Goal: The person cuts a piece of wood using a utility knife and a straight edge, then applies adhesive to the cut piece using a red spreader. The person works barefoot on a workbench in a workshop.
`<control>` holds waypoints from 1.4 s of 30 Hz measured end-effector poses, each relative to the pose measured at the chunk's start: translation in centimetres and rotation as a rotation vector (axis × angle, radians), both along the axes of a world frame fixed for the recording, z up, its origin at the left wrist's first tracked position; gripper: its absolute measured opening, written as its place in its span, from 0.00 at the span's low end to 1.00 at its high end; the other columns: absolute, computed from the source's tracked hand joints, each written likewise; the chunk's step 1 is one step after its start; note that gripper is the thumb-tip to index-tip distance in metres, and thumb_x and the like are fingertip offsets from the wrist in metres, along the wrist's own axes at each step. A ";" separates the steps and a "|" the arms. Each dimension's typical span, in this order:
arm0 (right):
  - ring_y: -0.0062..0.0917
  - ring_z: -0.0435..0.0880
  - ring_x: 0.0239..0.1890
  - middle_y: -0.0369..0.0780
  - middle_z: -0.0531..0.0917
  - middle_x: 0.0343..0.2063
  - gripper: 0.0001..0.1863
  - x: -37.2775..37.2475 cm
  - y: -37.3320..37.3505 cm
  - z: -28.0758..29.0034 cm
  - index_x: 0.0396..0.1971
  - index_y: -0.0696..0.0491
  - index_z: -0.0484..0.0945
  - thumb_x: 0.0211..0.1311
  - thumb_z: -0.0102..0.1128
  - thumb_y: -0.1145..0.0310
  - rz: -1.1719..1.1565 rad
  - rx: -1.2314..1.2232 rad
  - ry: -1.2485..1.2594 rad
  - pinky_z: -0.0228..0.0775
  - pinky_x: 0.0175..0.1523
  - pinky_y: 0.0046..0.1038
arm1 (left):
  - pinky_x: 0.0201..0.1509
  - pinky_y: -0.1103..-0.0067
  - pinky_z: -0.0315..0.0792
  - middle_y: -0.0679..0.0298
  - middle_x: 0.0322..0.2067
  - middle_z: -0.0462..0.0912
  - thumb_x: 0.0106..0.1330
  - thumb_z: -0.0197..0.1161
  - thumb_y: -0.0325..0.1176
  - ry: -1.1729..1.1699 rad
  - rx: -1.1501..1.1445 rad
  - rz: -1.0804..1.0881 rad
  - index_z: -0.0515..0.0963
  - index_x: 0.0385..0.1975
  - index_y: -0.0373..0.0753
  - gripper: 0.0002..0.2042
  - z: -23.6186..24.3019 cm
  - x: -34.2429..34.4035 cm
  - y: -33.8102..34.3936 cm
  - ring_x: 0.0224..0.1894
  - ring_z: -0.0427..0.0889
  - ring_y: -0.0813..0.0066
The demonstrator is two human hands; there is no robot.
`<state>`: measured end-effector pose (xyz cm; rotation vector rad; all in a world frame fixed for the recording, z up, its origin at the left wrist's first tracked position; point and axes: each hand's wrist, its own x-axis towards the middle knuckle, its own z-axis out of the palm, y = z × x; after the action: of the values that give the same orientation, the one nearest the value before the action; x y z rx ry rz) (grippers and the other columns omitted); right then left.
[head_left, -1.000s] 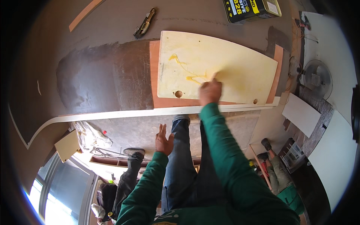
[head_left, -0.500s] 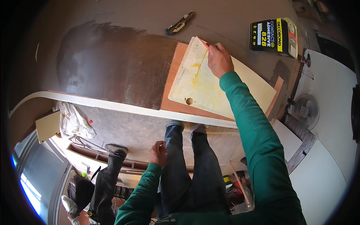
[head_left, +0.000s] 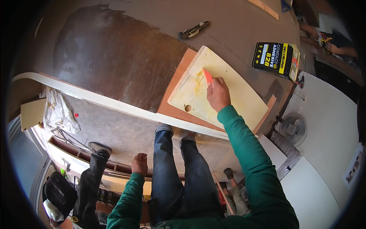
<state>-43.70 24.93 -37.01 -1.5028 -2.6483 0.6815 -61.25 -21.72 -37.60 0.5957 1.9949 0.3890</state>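
Note:
My right hand (head_left: 219, 94) grips a red spreader (head_left: 207, 75), its edge down on a pale board (head_left: 242, 89). Just left of the spreader lies a wet yellowish smear of adhesive (head_left: 198, 82). The board has a round hole near its close left corner and rests at a slant on a reddish-brown sheet (head_left: 178, 76). Low at my left side, away from the worktop, hangs my left hand (head_left: 139, 164), fingers curled in and no object showing in them.
Beyond the board lie a utility knife (head_left: 194, 30) and a black and yellow adhesive tin (head_left: 272, 59). A dark coated area (head_left: 114, 57) covers the worktop's left. A fan (head_left: 292, 129) stands right. Co-workers' legs (head_left: 91, 175) and a black bag (head_left: 60, 192) appear around me.
My right hand has drawn the spreader from the board's far corner toward me, into the adhesive, whose long trail is now a shorter smear. My left hand stays low. The whole view has shifted.

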 end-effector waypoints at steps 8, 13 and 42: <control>0.48 0.79 0.47 0.49 0.78 0.42 0.07 -3.6 8.0 -1.6 0.38 0.60 0.76 0.66 0.57 0.72 -0.005 0.100 -0.155 0.75 0.53 0.45 | 0.36 0.70 0.78 0.57 0.24 0.86 0.73 0.60 0.36 -0.191 -0.177 0.200 0.81 0.40 0.39 0.08 0.5 0.4 2.7 0.26 0.87 0.67; 0.44 0.79 0.51 0.47 0.77 0.47 0.09 -3.6 6.7 -2.0 0.42 0.59 0.77 0.66 0.58 0.72 0.064 0.143 -0.190 0.77 0.55 0.43 | 0.36 0.70 0.78 0.58 0.25 0.86 0.72 0.61 0.35 -0.142 -0.141 0.138 0.81 0.41 0.39 0.07 -0.1 -0.3 0.3 0.28 0.87 0.65; 0.41 0.78 0.50 0.45 0.77 0.43 0.09 -0.6 -4.5 -1.3 0.43 0.58 0.77 0.64 0.55 0.73 0.399 -0.078 -0.045 0.77 0.53 0.40 | 0.42 0.69 0.80 0.56 0.29 0.88 0.71 0.61 0.33 -0.144 -0.144 0.109 0.81 0.43 0.39 0.07 0.6 2.6 -3.9 0.34 0.89 0.63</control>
<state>-44.35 20.44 -38.35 -1.0157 -3.0214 0.7839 -58.61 -25.60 -37.04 0.3595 1.9031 0.3413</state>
